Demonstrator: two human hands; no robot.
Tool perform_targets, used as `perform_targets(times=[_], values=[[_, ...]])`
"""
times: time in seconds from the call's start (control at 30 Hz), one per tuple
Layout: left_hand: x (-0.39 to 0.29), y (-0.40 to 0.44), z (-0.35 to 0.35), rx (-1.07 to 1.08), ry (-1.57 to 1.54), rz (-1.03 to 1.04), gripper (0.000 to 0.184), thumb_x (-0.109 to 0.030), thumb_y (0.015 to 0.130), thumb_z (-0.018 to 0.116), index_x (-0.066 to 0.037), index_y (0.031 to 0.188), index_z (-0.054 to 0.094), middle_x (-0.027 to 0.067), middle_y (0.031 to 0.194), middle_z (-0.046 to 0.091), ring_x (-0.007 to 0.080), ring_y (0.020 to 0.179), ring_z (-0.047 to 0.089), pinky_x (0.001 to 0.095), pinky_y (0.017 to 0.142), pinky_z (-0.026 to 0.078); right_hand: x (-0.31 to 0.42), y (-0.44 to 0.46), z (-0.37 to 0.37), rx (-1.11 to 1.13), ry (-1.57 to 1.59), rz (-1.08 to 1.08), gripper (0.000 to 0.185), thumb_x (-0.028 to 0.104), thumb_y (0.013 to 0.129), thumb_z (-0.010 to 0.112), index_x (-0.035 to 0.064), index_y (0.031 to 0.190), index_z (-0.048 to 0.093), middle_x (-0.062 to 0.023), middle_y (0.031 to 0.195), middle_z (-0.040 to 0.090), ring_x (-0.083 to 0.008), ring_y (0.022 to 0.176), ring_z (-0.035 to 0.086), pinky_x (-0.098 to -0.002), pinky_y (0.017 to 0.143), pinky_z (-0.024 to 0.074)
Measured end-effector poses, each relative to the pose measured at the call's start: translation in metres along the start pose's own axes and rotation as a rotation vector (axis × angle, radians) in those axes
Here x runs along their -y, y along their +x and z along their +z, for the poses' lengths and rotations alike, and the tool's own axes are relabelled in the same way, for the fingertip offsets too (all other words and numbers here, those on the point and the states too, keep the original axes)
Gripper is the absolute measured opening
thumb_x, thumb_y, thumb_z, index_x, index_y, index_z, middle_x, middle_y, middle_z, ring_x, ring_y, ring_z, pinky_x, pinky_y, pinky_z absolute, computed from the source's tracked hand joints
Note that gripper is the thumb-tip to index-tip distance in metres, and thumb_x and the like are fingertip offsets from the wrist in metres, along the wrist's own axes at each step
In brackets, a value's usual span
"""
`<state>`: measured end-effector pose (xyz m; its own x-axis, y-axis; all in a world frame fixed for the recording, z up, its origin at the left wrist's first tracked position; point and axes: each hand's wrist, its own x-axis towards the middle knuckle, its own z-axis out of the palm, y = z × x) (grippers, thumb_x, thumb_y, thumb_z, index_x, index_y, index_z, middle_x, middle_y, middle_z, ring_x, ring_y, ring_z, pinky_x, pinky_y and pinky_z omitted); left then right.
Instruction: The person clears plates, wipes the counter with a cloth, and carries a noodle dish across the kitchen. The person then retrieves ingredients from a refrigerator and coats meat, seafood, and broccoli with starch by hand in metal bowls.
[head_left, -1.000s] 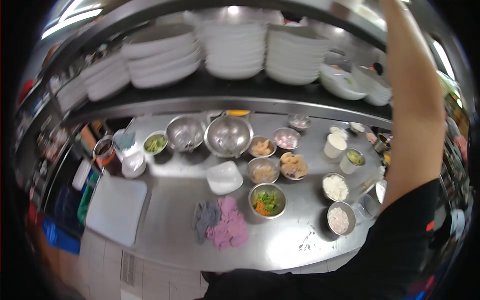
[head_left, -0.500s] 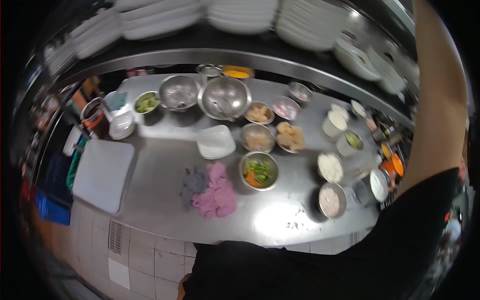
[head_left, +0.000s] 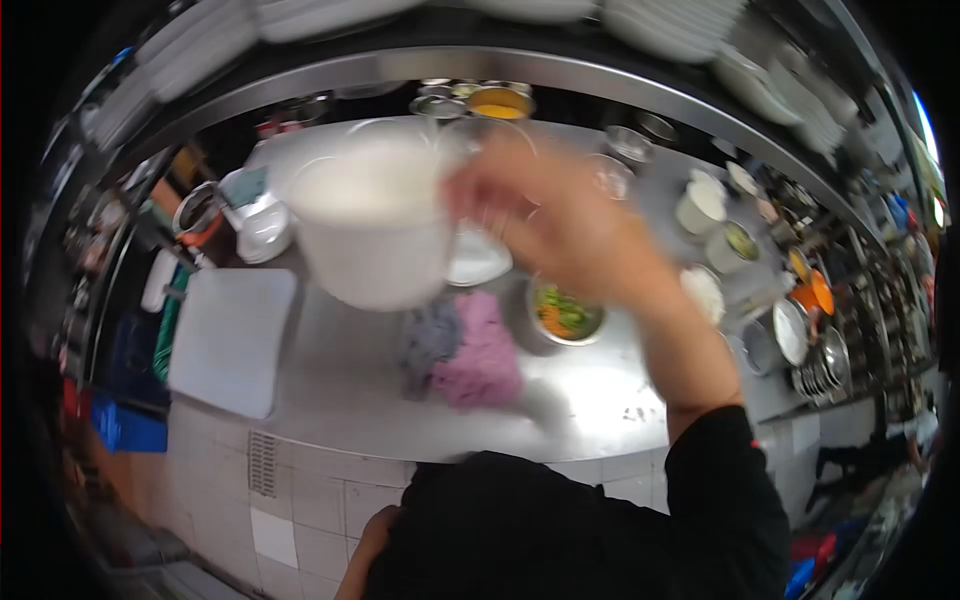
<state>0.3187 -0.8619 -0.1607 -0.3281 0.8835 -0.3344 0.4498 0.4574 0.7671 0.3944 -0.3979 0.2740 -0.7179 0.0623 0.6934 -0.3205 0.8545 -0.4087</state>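
Blurred by motion, my right hand [head_left: 565,220] grips the rim of a white tub [head_left: 375,255] above the table, its fingers at the tub's right side. Pale contents show at the top of the tub, too smeared to name. My left hand [head_left: 376,532] hangs low beside my body, its fingers hidden. Below the tub lie a grey cloth [head_left: 428,350] and a pink cloth [head_left: 480,355]. A white square dish [head_left: 478,262] is partly covered by the tub and my hand. To the right stands a steel bowl of chopped green and orange vegetables [head_left: 566,312].
A white cutting board [head_left: 233,340] lies at the table's left end. White tubs [head_left: 700,207] and bowls stand along the right side of the steel table [head_left: 340,415]. Above the back edge runs a shelf [head_left: 560,75] with stacked white plates.
My right arm, raised at the far right before, has come down and across to the left, now with the white tub in hand. The view has shifted slightly.
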Motion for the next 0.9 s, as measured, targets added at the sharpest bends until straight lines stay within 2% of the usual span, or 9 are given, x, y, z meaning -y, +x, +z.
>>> perform_targets(times=[0.07, 0.1, 0.2, 0.37, 0.43, 0.53, 0.7, 0.83, 0.9], values=[[0.020, -0.002, -0.023, 0.044, -0.061, -0.107, 0.034, -0.011, 0.090, 0.047, -0.008, 0.120, 0.063, 0.0157, 0.112, 0.066, 0.0326, 0.109, 0.061, 0.0367, 0.095, 0.046, -0.057, -0.032, 0.096, 0.165, 0.019, 0.258, 0.012, 0.012, 0.089, 0.064, 0.0060, 0.100, 0.065, -0.0100, 0.093, 0.064, -0.0257, 0.084, 0.063, -0.0351, 0.073, 0.0507], [0.027, 0.000, -0.035, 0.125, -0.129, -0.190, 0.033, -0.014, 0.091, 0.047, -0.009, 0.120, 0.063, 0.0154, 0.112, 0.065, 0.0327, 0.107, 0.061, 0.0372, 0.094, 0.047, -0.084, -0.044, 0.143, 0.123, 0.007, 0.302, 0.012, 0.012, 0.089, 0.064, 0.0048, 0.099, 0.065, -0.0119, 0.094, 0.064, -0.0300, 0.086, 0.063, -0.0370, 0.072, 0.0504], [-0.043, -0.007, -0.115, 0.251, -0.001, -0.353, 0.032, -0.017, 0.092, 0.049, -0.014, 0.121, 0.063, 0.0147, 0.113, 0.065, 0.0334, 0.107, 0.061, 0.0382, 0.092, 0.048, -0.146, -0.046, 0.241, 0.107, 0.004, 0.414, 0.017, 0.010, 0.088, 0.063, 0.0055, 0.104, 0.065, -0.0127, 0.096, 0.064, -0.0315, 0.087, 0.063, -0.0382, 0.074, 0.0507], [-0.015, -0.003, -0.164, 0.420, 0.199, -0.232, 0.029, -0.026, 0.094, 0.051, -0.019, 0.119, 0.064, 0.0133, 0.112, 0.066, 0.0336, 0.105, 0.062, 0.0400, 0.088, 0.049, -0.182, -0.040, 0.312, -0.016, -0.116, 0.441, 0.029, 0.012, 0.089, 0.062, 0.0093, 0.118, 0.062, -0.0118, 0.106, 0.063, -0.0299, 0.088, 0.063, -0.0368, 0.077, 0.0512], [0.013, 0.005, -0.167, 0.460, 0.144, -0.237, 0.029, -0.028, 0.094, 0.052, -0.020, 0.119, 0.064, 0.0129, 0.111, 0.066, 0.0336, 0.104, 0.062, 0.0408, 0.087, 0.050, -0.157, -0.048, 0.303, 0.009, -0.042, 0.535, 0.028, 0.014, 0.089, 0.062, 0.0088, 0.117, 0.063, -0.0128, 0.108, 0.064, -0.0320, 0.088, 0.062, -0.0388, 0.078, 0.0505], [0.065, 0.028, -0.158, 0.500, 0.004, 0.002, 0.032, -0.024, 0.092, 0.057, -0.017, 0.123, 0.061, 0.0130, 0.110, 0.067, 0.0319, 0.103, 0.064, 0.0409, 0.086, 0.051, -0.127, -0.095, 0.286, 0.068, 0.053, 0.709, 0.026, 0.017, 0.091, 0.061, 0.0066, 0.114, 0.064, -0.0148, 0.112, 0.064, -0.0320, 0.087, 0.062, -0.0376, 0.078, 0.0499], [0.091, 0.078, -0.144, 0.677, -0.236, 0.035, 0.032, -0.015, 0.090, 0.061, -0.012, 0.122, 0.060, 0.0124, 0.110, 0.067, 0.0268, 0.102, 0.065, 0.0376, 0.088, 0.050, -0.049, -0.193, 0.250, -0.027, 0.380, 1.106, 0.023, 0.019, 0.094, 0.060, 0.0046, 0.111, 0.066, -0.0100, 0.092, 0.069, -0.0191, 0.084, 0.065, -0.0317, 0.075, 0.0506], [0.042, 0.112, -0.142, 0.928, -0.013, 0.021, 0.035, -0.019, 0.090, 0.061, -0.008, 0.124, 0.060, 0.0105, 0.113, 0.068, 0.0251, 0.103, 0.064, 0.0345, 0.092, 0.048, 0.003, -0.271, 0.222, -0.156, 0.336, 1.296, 0.022, 0.019, 0.095, 0.059, 0.0053, 0.111, 0.066, -0.0047, 0.088, 0.069, -0.0135, 0.081, 0.065, -0.0293, 0.073, 0.0513], [-0.020, 0.112, -0.147, 0.869, -0.097, -0.210, 0.039, -0.024, 0.093, 0.057, -0.002, 0.124, 0.060, 0.0082, 0.116, 0.067, 0.0221, 0.106, 0.062, 0.0319, 0.095, 0.046, 0.023, -0.307, 0.208, -0.300, 0.417, 1.482, 0.021, 0.020, 0.096, 0.059, 0.0073, 0.111, 0.067, -0.0025, 0.087, 0.068, -0.0111, 0.076, 0.064, -0.0274, 0.069, 0.0514]])
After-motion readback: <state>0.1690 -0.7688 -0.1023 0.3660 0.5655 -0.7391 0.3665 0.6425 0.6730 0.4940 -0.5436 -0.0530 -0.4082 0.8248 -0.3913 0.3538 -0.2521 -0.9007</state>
